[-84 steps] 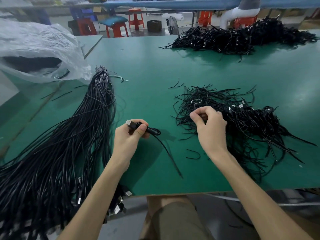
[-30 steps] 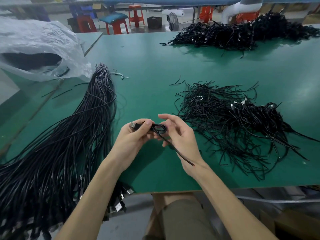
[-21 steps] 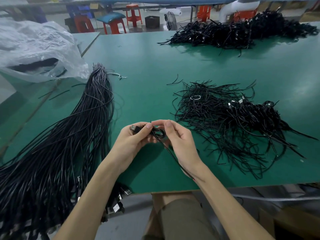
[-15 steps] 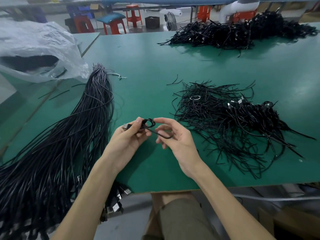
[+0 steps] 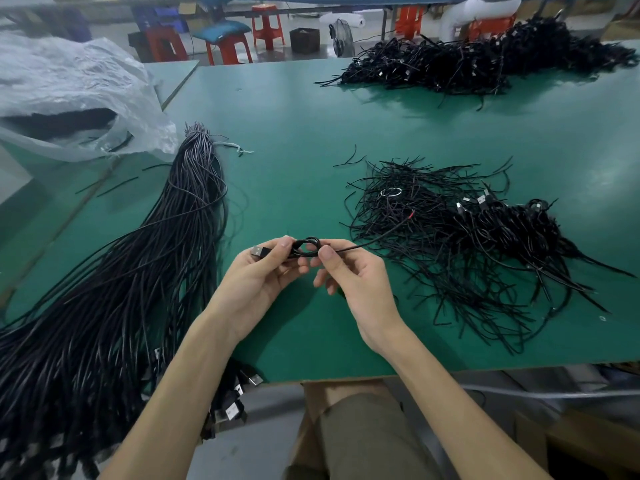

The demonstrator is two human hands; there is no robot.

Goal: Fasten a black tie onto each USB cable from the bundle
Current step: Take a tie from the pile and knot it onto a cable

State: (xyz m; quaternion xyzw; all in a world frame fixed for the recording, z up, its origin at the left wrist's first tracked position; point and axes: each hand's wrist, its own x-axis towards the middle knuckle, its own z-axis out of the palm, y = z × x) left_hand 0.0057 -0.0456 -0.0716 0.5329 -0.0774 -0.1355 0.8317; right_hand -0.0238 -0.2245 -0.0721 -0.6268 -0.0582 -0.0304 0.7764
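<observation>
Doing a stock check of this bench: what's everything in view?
Green worktable: one, green, under everything.
Long bundle of black USB cables: one, black, table's left.
Loose pile of thin black ties: one, black, centre-right.
Small metal ring: one, silver, on the tie pile.
Heap of coiled black cables: one, black, far right.
Crumpled clear plastic bag: one, translucent, far left.
Red plastic stools: several, red, behind table.
Coiled black USB cable: one, black, in both hands.
Left hand: grips that cable near its plug.
Right hand: pinches it beside the coil.
</observation>
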